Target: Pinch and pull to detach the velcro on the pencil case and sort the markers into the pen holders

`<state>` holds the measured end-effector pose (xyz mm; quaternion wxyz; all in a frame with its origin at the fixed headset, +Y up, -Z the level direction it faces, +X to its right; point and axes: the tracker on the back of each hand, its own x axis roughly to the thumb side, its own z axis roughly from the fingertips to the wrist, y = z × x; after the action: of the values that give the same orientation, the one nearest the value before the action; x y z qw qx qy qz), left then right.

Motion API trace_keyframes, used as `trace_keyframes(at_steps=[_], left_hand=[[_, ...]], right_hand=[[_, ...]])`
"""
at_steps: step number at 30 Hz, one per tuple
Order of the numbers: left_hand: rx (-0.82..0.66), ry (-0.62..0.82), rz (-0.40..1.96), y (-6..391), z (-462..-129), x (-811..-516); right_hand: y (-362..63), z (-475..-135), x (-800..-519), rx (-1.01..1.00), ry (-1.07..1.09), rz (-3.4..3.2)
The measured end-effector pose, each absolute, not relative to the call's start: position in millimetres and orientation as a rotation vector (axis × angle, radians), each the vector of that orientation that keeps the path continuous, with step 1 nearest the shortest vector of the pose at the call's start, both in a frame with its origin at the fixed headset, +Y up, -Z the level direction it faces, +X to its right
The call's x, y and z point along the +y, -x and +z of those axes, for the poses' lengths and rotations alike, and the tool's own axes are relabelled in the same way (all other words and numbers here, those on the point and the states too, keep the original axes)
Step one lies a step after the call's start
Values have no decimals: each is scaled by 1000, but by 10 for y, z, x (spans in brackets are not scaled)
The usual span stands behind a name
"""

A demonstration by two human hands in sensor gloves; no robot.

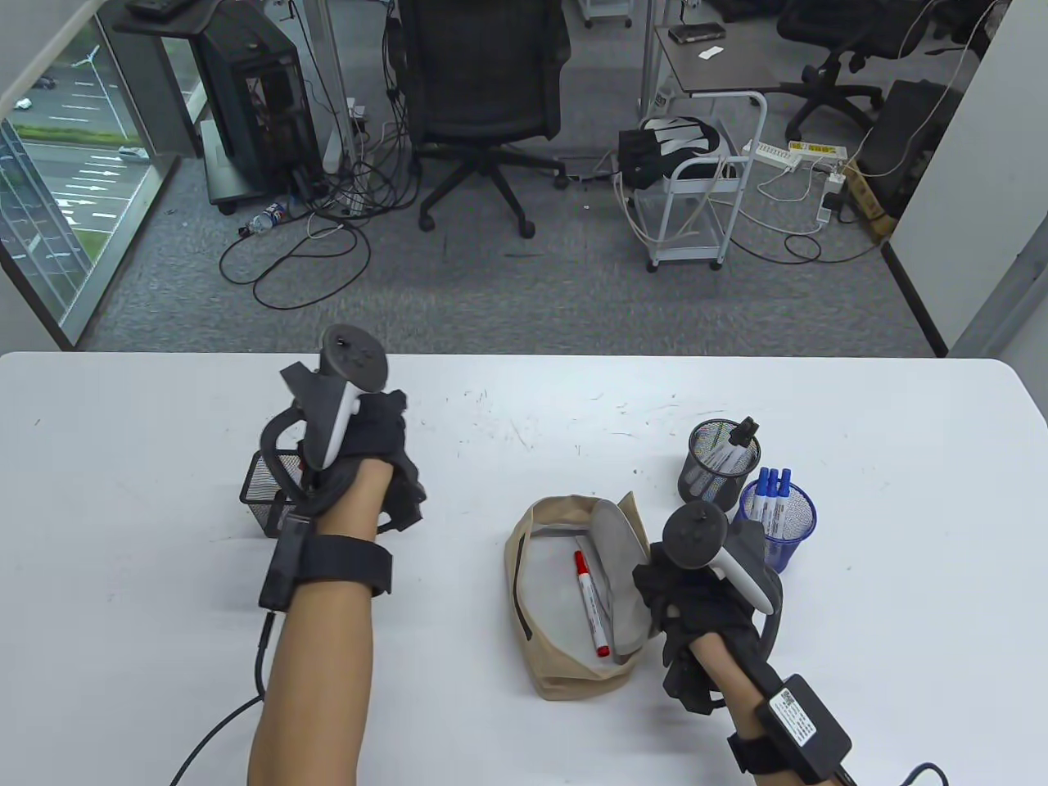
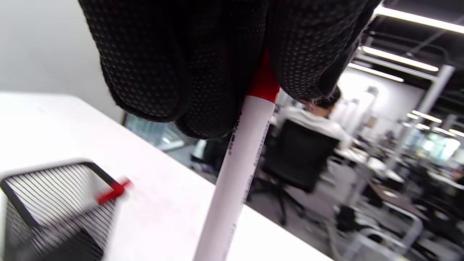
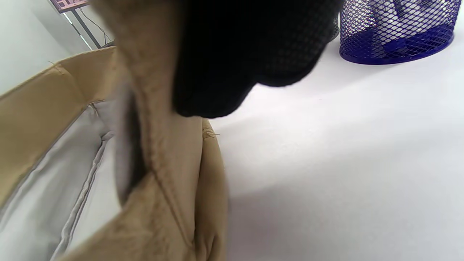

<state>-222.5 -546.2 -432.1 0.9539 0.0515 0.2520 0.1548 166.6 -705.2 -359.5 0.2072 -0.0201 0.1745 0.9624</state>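
The tan pencil case (image 1: 565,655) lies open on the table, its flap folded back, with one red-capped marker (image 1: 591,603) on its grey lining. My right hand (image 1: 696,622) pinches the flap's edge (image 3: 159,152) at the case's right side. Over at the left, my left hand (image 1: 385,475) grips another red-capped marker (image 2: 239,166) by its cap end, hanging down beside the square black mesh holder (image 1: 266,491). A red marker tip (image 2: 113,190) shows over that holder's rim. The round black holder (image 1: 719,463) has a black-capped marker; the blue holder (image 1: 778,520) has blue-capped ones.
The white table's far edge (image 1: 524,355) runs behind the holders. A cable (image 1: 221,720) trails from my left wrist across the near-left table. An office chair (image 1: 483,98) and a cart (image 1: 696,205) stand on the floor beyond.
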Motion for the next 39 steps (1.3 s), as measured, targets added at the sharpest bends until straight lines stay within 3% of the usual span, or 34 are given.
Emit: trace_keyframes(at_steps=[10,16,22,29,34,39], left_hand=[[668,-125,299,2991,-4333,-5763],[623,-94,314,2946,-4319,-5809],[421,-25,339,2277,-4263,-5702],[153,174,402,1106,-4151,-5766],[60,395,406,405,-4109,-6070],[83,557,308,23,-4172,-6479]], right_hand=[[-1653,-3596,-7051,487,54,2691],[-1658,-3600,-7056,493,56,2683],[-1649,-3591,-7055,486,53,2688],[-1674,-3599,-7063,496,56,2671],[-1700,-3609,-7068,506,57,2653],[-1699,-3610,-7070,503,53,2654]])
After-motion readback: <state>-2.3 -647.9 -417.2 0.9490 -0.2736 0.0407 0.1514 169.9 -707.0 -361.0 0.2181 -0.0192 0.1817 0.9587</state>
